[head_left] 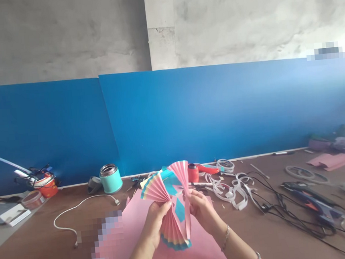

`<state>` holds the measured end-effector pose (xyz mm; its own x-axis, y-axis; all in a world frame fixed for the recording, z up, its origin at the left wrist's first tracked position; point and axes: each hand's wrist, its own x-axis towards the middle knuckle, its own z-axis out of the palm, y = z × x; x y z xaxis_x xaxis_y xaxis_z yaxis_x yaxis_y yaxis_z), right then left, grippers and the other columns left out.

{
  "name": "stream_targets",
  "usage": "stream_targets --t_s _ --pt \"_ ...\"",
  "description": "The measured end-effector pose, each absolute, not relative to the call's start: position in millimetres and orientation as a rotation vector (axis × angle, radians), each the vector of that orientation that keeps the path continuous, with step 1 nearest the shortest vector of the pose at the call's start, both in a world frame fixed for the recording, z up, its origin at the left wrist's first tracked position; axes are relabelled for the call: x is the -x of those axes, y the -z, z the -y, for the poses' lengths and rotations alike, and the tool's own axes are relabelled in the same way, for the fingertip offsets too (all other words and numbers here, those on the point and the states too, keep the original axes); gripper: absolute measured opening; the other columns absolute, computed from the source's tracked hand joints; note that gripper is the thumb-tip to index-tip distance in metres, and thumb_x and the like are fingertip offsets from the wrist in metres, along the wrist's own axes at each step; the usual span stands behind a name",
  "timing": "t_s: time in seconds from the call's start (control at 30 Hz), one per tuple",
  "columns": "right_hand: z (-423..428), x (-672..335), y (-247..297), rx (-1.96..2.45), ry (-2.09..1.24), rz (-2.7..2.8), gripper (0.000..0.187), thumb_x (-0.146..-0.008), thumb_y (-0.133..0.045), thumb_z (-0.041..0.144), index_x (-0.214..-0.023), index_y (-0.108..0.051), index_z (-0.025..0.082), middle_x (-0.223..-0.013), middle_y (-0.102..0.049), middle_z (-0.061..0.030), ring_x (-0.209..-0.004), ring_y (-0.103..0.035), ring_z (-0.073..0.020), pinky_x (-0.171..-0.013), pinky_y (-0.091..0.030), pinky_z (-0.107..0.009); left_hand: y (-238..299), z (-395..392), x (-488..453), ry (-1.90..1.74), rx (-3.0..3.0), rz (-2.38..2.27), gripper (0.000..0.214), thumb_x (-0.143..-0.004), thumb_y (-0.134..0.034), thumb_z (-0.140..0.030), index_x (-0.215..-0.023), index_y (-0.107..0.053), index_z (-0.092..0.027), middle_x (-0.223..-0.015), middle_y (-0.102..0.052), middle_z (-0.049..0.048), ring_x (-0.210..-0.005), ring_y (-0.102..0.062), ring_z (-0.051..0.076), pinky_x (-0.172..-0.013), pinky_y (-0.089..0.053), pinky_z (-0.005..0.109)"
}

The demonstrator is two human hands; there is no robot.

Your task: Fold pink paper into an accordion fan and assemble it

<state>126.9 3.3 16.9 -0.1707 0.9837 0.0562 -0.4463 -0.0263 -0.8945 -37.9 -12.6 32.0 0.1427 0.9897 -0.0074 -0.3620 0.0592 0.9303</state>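
I have the left hand (157,221) pinching the pleated paper (172,227) near its middle, thumb on top, with one pink fan spreading toward the upper left and another hanging below, both edged in cream and blue. The right hand (203,210) pinches the pink folds on the other side between thumb and fingers; I can't tell how the two sides join. From where I watch, the piece is held up in front of me, above a pink sheet (129,226) on the brown counter (40,246). Beyond it I see a turquoise container (111,181) to the left and looped white strips (237,198) to the right.
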Motion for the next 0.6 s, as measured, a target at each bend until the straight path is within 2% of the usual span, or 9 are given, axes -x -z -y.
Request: stream_targets --t_s 0.17,0.33,0.4,0.5,0.6 --pt "-8 -136 -17 0.728 -1.589 0.891 0.025 -0.071 -0.072 0.039 -0.079 -0.064 0.017 -0.068 -0.056 0.0009 -0.06 -0.048 -0.0098 -0.057 -0.038 -0.021 -30 11 42 -1.248 -0.94 -0.885 0.039 -0.065 -0.074 -0.04 -0.093 -0.068 -0.013 -0.084 -0.072 0.0071 -0.085 -0.065 0.025 -0.077 -0.047 0.032" --pt "-5 -126 -8 0.885 -1.604 1.137 0.028 -0.067 -0.074 0.04 -0.07 -0.062 0.015 -0.051 -0.044 0.0058 -0.045 -0.032 -0.0055 -0.046 -0.023 -0.02 -37 16 38 -1.161 -0.96 -0.768 0.045 -0.065 -0.074 -0.042 -0.098 -0.068 -0.012 -0.09 -0.073 0.0104 -0.084 -0.066 0.027 -0.078 -0.047 0.034" --pt "-3 -122 -6 0.907 -1.592 1.197 0.027 -0.067 -0.074 0.04 -0.072 -0.064 0.015 -0.052 -0.044 0.0056 -0.045 -0.031 -0.0055 -0.046 -0.022 -0.021 -36 16 37 -1.153 -0.959 -0.768 0.045 -0.064 -0.074 -0.042 -0.097 -0.069 -0.011 -0.089 -0.073 0.011 -0.085 -0.066 0.028 -0.078 -0.047 0.035" --pt "1 -120 -8 0.908 -1.586 1.231 0.026 -0.067 -0.075 0.038 -0.078 -0.067 0.016 -0.062 -0.054 0.0027 -0.051 -0.041 -0.0073 -0.05 -0.028 -0.021 -33 14 37 -1.169 -0.968 -0.816 0.044 -0.062 -0.077 -0.039 -0.094 -0.069 -0.011 -0.091 -0.073 0.0111 -0.09 -0.065 0.028 -0.083 -0.046 0.036" --pt "3 -118 -11 0.845 -1.591 1.227 0.024 -0.068 -0.074 0.036 -0.078 -0.067 0.016 -0.072 -0.06 -0.0002 -0.066 -0.053 -0.0122 -0.062 -0.038 -0.023 -29 12 38 -1.202 -0.968 -0.864 0.041 -0.059 -0.079 -0.036 -0.092 -0.07 -0.013 -0.094 -0.073 0.0098 -0.094 -0.064 0.027 -0.087 -0.044 0.036"
